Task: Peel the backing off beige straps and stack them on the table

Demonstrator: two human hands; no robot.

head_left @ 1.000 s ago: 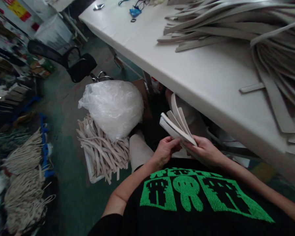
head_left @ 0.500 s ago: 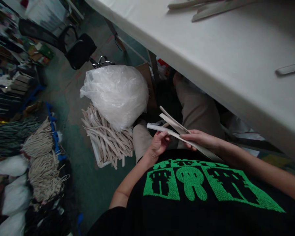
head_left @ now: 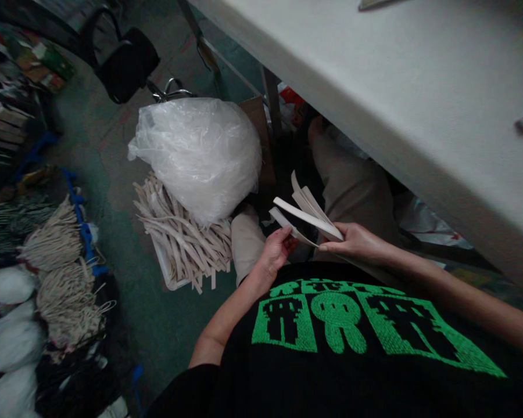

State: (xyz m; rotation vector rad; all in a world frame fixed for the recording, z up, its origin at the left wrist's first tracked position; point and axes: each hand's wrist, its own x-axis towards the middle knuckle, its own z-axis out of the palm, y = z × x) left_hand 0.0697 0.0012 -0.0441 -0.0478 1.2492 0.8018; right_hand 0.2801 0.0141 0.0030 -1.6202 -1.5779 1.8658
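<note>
Over my lap, my right hand [head_left: 353, 241] is closed round several flat beige fabric strips [head_left: 307, 216], whose free ends fan out to the upper left. My left hand [head_left: 281, 247] pinches one beige strip [head_left: 303, 237] near its end, and that strip runs across to my right hand. To the left of my knee, a white tray [head_left: 162, 261] on the floor holds a heap of similar beige strips [head_left: 189, 247]. A large clear plastic bag [head_left: 200, 154] rests partly over the heap.
A white-topped table [head_left: 375, 75] slants across the upper right, with strip ends on it. An office chair [head_left: 128, 61] stands at the upper left. Bundles of beige cord [head_left: 67, 302] and white bags [head_left: 17, 337] lie by a blue pallet [head_left: 85, 232] at the left.
The strips in my right hand have spread apart, and my left hand now pinches a lower strip. The view has shifted, so the table strips sit farther toward the frame edge.
</note>
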